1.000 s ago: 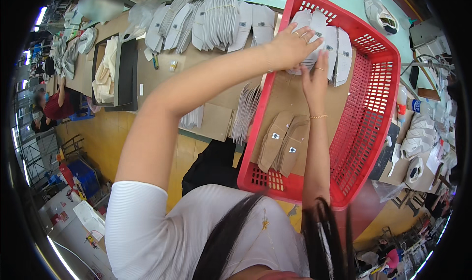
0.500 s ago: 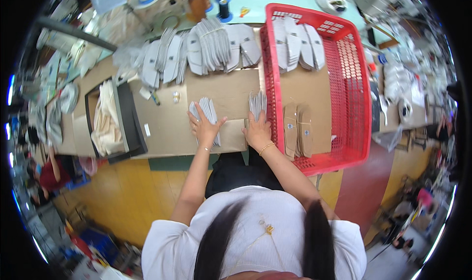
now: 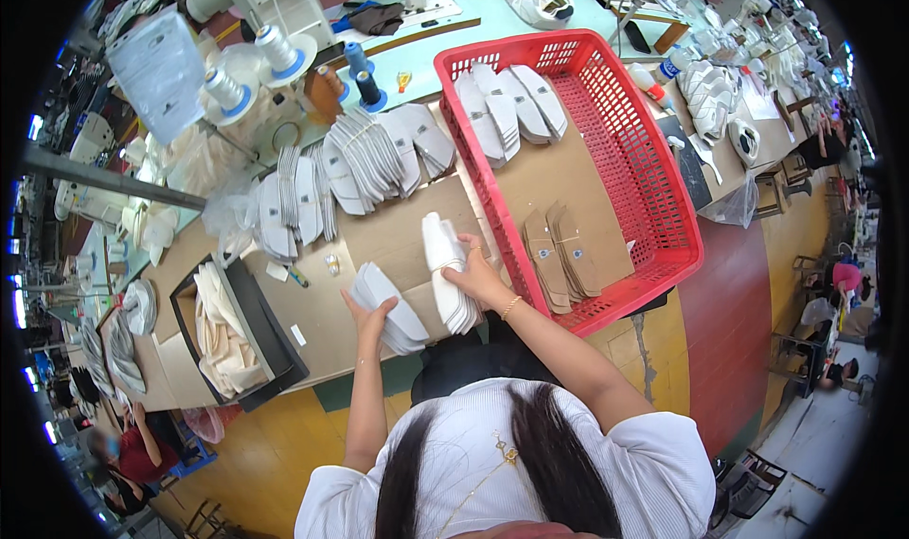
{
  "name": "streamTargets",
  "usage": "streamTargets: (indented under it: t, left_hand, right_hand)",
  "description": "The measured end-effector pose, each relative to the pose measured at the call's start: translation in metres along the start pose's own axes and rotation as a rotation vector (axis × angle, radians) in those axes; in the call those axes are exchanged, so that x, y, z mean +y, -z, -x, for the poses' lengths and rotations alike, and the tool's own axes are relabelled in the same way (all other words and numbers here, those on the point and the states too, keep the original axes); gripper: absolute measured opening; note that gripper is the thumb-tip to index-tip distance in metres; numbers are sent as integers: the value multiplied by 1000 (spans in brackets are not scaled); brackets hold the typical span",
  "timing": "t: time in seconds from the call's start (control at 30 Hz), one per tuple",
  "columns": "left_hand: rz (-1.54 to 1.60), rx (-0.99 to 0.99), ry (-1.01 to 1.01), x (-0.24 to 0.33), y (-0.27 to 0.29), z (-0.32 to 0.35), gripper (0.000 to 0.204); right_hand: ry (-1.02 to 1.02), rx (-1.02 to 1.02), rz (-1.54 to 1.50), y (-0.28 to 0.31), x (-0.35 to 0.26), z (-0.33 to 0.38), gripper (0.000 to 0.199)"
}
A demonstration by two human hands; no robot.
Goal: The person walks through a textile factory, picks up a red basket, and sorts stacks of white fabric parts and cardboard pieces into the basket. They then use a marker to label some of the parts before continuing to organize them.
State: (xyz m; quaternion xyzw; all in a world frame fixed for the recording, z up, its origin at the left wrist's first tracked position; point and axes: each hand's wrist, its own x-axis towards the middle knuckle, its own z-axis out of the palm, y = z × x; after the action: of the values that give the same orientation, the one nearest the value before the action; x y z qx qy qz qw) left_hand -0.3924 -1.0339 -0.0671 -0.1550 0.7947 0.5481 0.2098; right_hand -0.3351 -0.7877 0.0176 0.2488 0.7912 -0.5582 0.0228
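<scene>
My left hand [image 3: 371,318] grips the lower left side of a stack of light grey elongated pieces [image 3: 391,310], shaped like shoe tongues, with the thumb on top. Beside it, my right hand [image 3: 479,278] is closed around a second stack of whiter pieces [image 3: 441,255], which stands tilted with its layered edges showing. The two stacks are close together but apart, over the cardboard-covered table [image 3: 379,241] in front of me. Some of the right fingers are hidden behind the stack.
A red plastic basket [image 3: 684,241] at the right holds grey bundles [image 3: 492,113] and brown bundles [image 3: 559,260]. More grey bundles [image 3: 365,165] lie at the table's back. A dark box [image 3: 270,335] with cream cloth stands left. Thread spools [image 3: 284,54] and white shoes [image 3: 538,7] are farther off.
Both hands have closed on the stacks and tilted them, where before the fingers lay spread over them. The stacks are nearer each other. The whole view has turned somewhat.
</scene>
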Motion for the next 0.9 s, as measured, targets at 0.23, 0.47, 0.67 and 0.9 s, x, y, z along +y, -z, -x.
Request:
streamTargets:
  t: [0.23, 0.47, 0.67, 0.9]
  left_hand:
    - [442, -176, 295, 59, 7, 30, 120]
    - [573, -276, 308, 100, -21, 43, 97]
    - [722, -355, 268, 129, -40, 47, 65]
    - [786, -250, 313, 173, -59, 37, 51]
  right_hand:
    - [-12, -126, -656, 135, -99, -34, 78]
    - [245, 628, 652, 171, -116, -173, 57]
    - [272, 273, 700, 111, -76, -226, 40]
    - [379, 633, 432, 135, -41, -255, 57]
